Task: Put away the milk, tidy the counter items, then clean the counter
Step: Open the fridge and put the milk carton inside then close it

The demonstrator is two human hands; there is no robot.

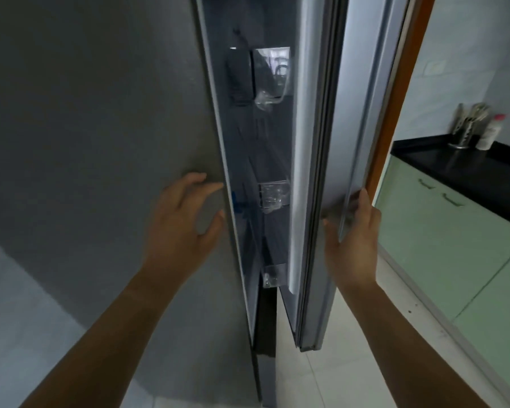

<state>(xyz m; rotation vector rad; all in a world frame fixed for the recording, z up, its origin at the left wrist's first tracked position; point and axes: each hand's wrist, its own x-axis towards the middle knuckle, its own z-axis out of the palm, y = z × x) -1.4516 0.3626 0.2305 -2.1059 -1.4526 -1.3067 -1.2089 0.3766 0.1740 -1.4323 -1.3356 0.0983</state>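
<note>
Right grip [354, 242] clasps the edge of the ajar door [315, 142], left grip [180, 228] spread wide beside the fridge [100, 113]; milk unseen, presumably inside; beyond, the worktop [454, 172], bearing holder [462, 134] and bottle [490, 134], awaits tidying and wiping.

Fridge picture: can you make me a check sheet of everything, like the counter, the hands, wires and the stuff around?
Surface: black counter at the far right, glossy.
Job's things: milk not seen; right fridge door ajar beside left fridge door, dark gap between.
Clutter: utensil holder and white bottle with a red cap stand at the counter's back.
Hands: left hand touches the left door's edge, fingers loose; right hand grips the right door's edge.
Cables: nothing seen.
Surroundings: green cabinets, pale tiled floor, clear door bins in the gap.
</note>
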